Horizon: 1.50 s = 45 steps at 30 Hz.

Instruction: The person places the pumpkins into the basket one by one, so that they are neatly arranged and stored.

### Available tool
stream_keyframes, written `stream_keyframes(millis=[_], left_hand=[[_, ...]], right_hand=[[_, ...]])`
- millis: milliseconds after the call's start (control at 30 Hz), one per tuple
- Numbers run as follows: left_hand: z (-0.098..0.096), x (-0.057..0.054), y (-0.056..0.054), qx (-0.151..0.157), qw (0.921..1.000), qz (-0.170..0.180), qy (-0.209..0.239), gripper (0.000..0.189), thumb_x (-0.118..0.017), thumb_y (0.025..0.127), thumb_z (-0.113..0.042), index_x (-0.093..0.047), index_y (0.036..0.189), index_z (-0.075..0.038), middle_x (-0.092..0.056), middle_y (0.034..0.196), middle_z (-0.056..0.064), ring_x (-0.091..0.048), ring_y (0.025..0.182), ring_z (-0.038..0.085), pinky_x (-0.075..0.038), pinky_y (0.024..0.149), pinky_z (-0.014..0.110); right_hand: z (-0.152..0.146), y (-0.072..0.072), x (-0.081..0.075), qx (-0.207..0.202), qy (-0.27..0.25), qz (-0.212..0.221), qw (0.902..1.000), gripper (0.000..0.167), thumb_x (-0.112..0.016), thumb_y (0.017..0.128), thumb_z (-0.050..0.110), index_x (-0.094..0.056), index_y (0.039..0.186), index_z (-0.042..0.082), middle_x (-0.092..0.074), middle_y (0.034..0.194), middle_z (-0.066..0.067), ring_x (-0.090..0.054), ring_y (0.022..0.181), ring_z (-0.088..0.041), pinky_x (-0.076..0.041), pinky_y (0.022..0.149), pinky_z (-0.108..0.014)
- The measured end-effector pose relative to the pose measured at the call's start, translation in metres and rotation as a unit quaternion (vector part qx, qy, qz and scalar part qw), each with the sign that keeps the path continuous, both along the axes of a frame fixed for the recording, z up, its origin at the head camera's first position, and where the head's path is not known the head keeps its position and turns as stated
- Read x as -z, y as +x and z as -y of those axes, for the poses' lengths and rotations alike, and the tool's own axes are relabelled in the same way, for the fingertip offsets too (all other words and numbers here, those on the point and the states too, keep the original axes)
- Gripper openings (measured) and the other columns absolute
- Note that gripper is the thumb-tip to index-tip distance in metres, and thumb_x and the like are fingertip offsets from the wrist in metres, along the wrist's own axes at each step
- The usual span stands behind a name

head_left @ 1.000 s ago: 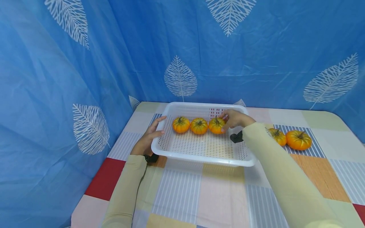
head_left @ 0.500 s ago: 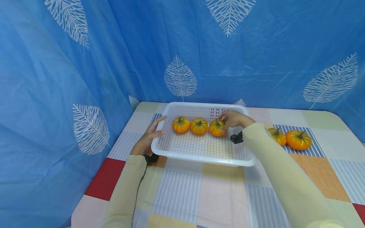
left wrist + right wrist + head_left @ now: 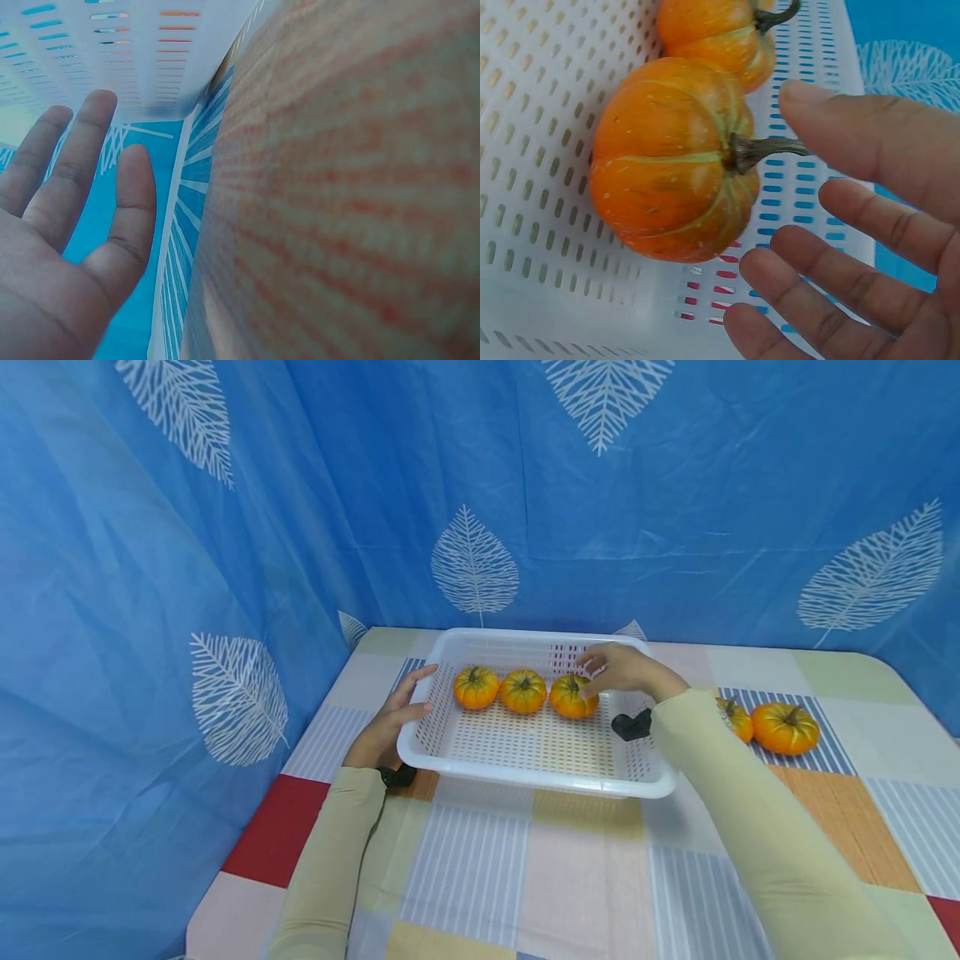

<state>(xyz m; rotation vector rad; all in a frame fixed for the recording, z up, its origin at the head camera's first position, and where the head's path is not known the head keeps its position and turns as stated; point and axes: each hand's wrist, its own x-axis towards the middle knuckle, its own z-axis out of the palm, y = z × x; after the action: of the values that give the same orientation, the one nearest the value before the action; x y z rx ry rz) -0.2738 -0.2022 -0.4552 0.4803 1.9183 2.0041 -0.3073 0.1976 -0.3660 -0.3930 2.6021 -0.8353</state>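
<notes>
A white perforated plastic basket (image 3: 551, 783) stands on the table. Along its far half sit three small orange pumpkins in a row: a left pumpkin (image 3: 476, 688), a middle pumpkin (image 3: 522, 692) and a right pumpkin (image 3: 570, 697). My right hand (image 3: 626, 670) is over the basket beside the right pumpkin. In the right wrist view, its spread fingers (image 3: 855, 285) are apart from that pumpkin (image 3: 671, 161), whose stem points toward them. My left hand (image 3: 393, 718) is at the basket's left side, and the left wrist view shows its fingers (image 3: 79, 165) extended near the perforated wall.
Right of the basket, two more pumpkins lie on the table: one pumpkin (image 3: 785, 729) in full view, the other (image 3: 738, 720) partly behind my right sleeve. A patchwork cloth (image 3: 585, 885) covers the table. Blue leaf-print curtains (image 3: 637, 527) hang behind and at left.
My right hand has let go of the right pumpkin and drawn back slightly to the right. That pumpkin stays in the row. The left hand has not moved.
</notes>
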Motion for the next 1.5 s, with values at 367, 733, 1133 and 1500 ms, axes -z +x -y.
stream_keyframes(millis=[367, 733, 1133, 1500], left_hand=[[-0.001, 0.002, -0.002, -0.005, 0.9999, -0.010, -0.008, 0.083, -0.055, 0.100, -0.016, -0.015, 0.172, -0.019, -0.014, 0.179, 0.013, -0.040, 0.144, 0.053, -0.052, 0.103, 0.068], [0.001, 0.001, -0.004, 0.015, 0.9989, -0.045, 0.004, 0.081, -0.050, 0.099, -0.012, -0.013, 0.170, -0.007, -0.013, 0.176, 0.024, -0.038, 0.143, 0.054, -0.051, 0.106, 0.069], [0.003, 0.000, -0.006, 0.021, 0.9980, -0.059, 0.000, 0.079, -0.049, 0.099, -0.013, -0.013, 0.169, -0.005, -0.013, 0.176, 0.026, -0.041, 0.139, 0.053, -0.057, 0.102, 0.059], [0.003, 0.002, -0.002, 0.023, 0.9989, -0.041, 0.009, 0.080, -0.049, 0.100, -0.012, -0.011, 0.170, -0.007, -0.013, 0.176, 0.026, -0.043, 0.137, 0.051, -0.061, 0.099, 0.051]], right_hand=[[-0.018, 0.013, -0.009, -0.007, -0.077, -0.020, 0.9968, 0.060, -0.074, 0.101, 0.016, -0.053, 0.152, -0.008, -0.054, 0.152, -0.035, -0.051, 0.141, -0.052, -0.040, 0.118, -0.070], [-0.041, 0.020, -0.014, -0.003, -0.146, 0.013, 0.9891, 0.064, -0.073, 0.104, 0.020, -0.047, 0.159, -0.003, -0.052, 0.155, -0.030, -0.049, 0.144, -0.046, -0.041, 0.118, -0.067], [-0.052, 0.031, -0.020, 0.002, -0.187, 0.015, 0.9822, 0.063, -0.070, 0.106, 0.019, -0.045, 0.161, -0.001, -0.051, 0.158, -0.028, -0.050, 0.143, -0.044, -0.040, 0.120, -0.066], [-0.068, 0.051, -0.016, 0.019, -0.217, 0.002, 0.9761, 0.060, -0.070, 0.107, 0.023, -0.049, 0.158, 0.002, -0.057, 0.155, -0.020, -0.063, 0.132, -0.020, -0.053, 0.109, -0.033]])
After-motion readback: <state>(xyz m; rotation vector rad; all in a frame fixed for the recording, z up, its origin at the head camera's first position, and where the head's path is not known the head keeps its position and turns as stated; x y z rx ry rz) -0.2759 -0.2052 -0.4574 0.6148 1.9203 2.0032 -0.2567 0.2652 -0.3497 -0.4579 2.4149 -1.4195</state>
